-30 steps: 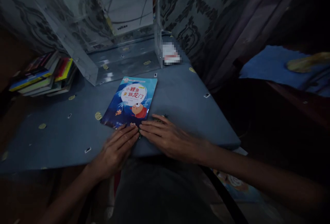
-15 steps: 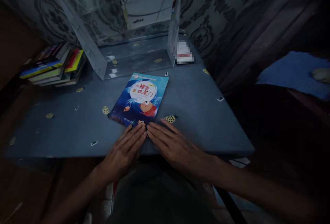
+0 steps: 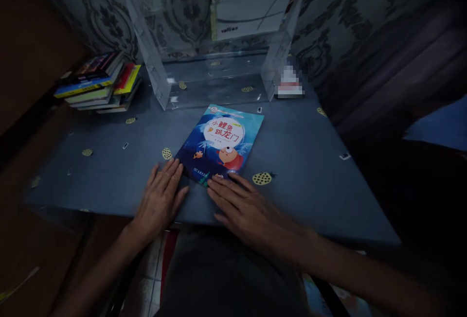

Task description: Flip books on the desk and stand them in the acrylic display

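A blue picture book with a cartoon fish on its cover lies closed and slanted on the table. My left hand rests flat, fingers stretched out, with its fingertips beside the book's lower left corner. Whether they touch that corner I cannot tell. My right hand also lies flat, and its fingertips cover part of the book's bottom edge. Neither hand grips anything.
Behind the book stands a clear acrylic rack holding a pale book or folder. A stack of books sits at the back left. A blurred white and red item is right of the rack.
My left hand has moved left, away from my right hand, toward the book's lower left corner. The view has shifted a little to the left.
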